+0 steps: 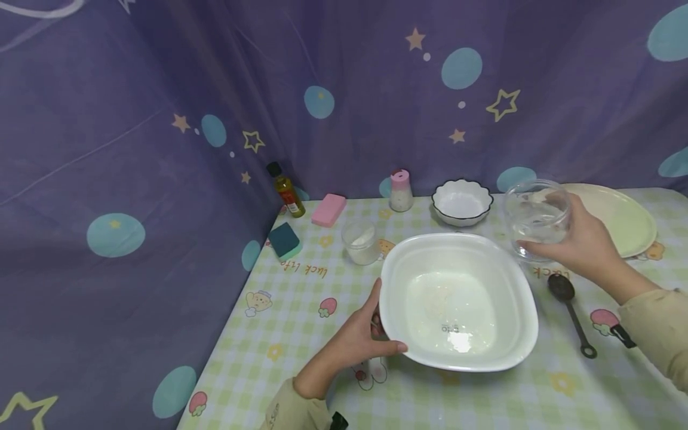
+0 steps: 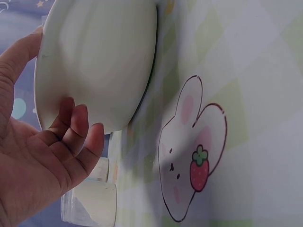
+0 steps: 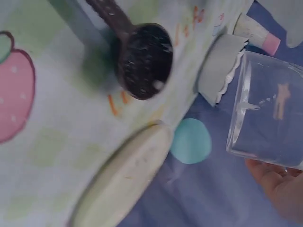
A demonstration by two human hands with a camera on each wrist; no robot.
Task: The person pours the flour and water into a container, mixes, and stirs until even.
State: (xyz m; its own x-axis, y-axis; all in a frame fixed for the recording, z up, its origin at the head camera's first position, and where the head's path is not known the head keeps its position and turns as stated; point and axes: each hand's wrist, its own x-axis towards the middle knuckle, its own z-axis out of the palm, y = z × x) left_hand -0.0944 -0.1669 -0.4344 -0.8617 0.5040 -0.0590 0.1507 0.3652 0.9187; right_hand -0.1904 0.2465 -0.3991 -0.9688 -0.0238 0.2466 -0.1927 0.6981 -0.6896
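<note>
Nearest, a left hand [image 1: 360,339] in a pale sleeve reaches in from below and grips the near left corner of a large white basin [image 1: 462,298], thumb on the rim and fingers bent against the outer wall. The basin, a rounded square, sits at the middle of a counter [image 1: 236,370] covered in green-and-white checks with printed strawberries and flowers. To its right lies a dark spoon [image 1: 574,315], handle towards the viewer.

Just beyond the spoon, a right hand [image 1: 583,242] is clamped round a clear round container [image 1: 537,224], raised off the counter beside the basin's far right corner.

Farther back on the left are a dark green sponge [image 1: 285,240] and a small clear cup [image 1: 361,246] with something white inside. Behind them, from left to right, stand a bottle [image 1: 288,192] of yellowish liquid with a black cap, a pink block [image 1: 329,210], a pink-topped shaker [image 1: 400,192], a scalloped white bowl [image 1: 462,202] with a dark edge and, partly behind the right hand, a pale plate [image 1: 626,221].

A purple curtain [image 1: 376,89] with stars and blue ovals hangs behind everything.
</note>
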